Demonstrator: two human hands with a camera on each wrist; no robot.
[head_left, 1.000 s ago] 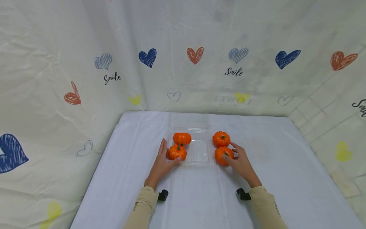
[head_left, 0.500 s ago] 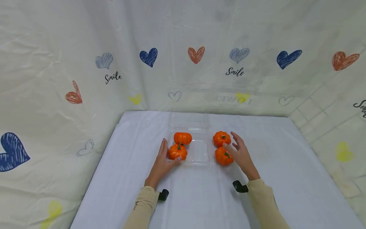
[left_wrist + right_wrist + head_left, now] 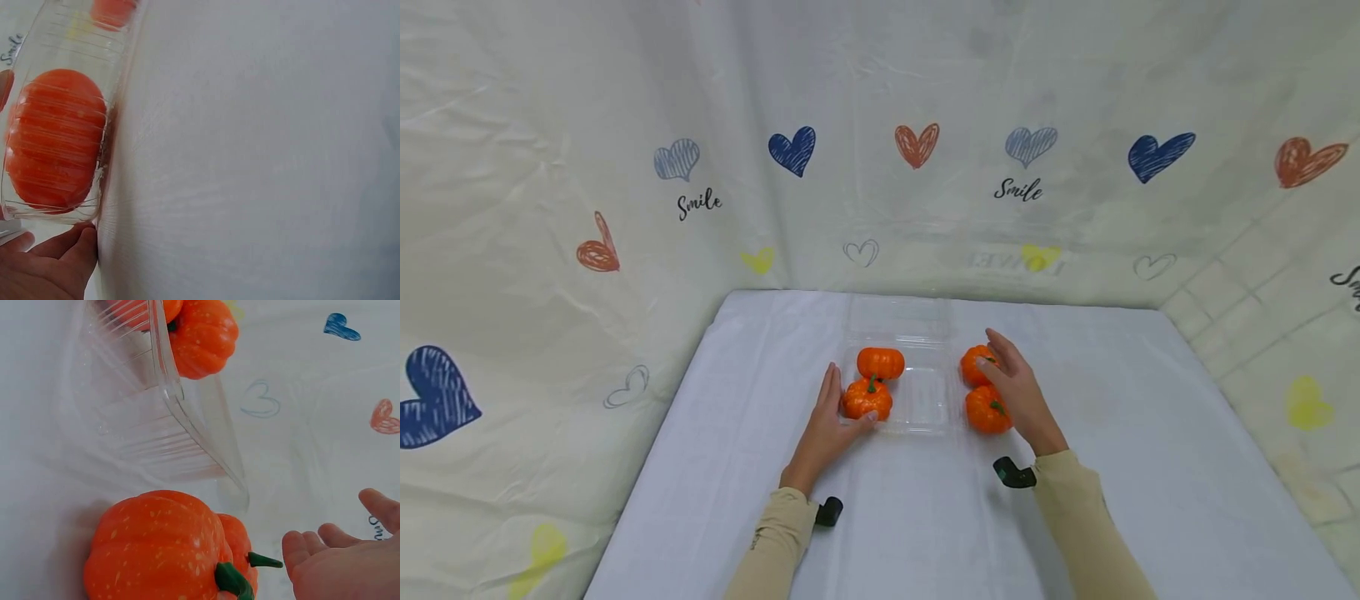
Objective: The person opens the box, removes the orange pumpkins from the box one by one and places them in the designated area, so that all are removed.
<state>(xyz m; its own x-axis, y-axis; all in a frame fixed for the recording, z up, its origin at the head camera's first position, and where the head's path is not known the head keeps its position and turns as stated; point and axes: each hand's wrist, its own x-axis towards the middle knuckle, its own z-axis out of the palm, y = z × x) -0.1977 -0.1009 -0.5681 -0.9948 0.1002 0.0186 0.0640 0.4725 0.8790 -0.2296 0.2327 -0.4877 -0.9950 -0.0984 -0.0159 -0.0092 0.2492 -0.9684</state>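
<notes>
Left hand (image 3: pixel 827 431), fingers straight, touches the clear container (image 3: pixel 925 392) at its eight o'clock; right hand (image 3: pixel 1019 389), wide and holding nothing, has left the near outer pumpkin (image 3: pixel 986 411) for the far outer pumpkin (image 3: pixel 972 366), toward three o'clock, apparently its focus now.

Left hand (image 3: pixel 50 265): fingertips against near bottom corner of clear box (image 3: pixel 75 53). Pumpkin (image 3: pixel 59 140) just beyond fingertips, inside box, seen through ribbed wall. Second pumpkin (image 3: pixel 112 11) farther from grip, cropped; inside box or behind it, cannot tell. White cloth (image 3: pixel 262 150) spreads alongside hand and box.
</notes>
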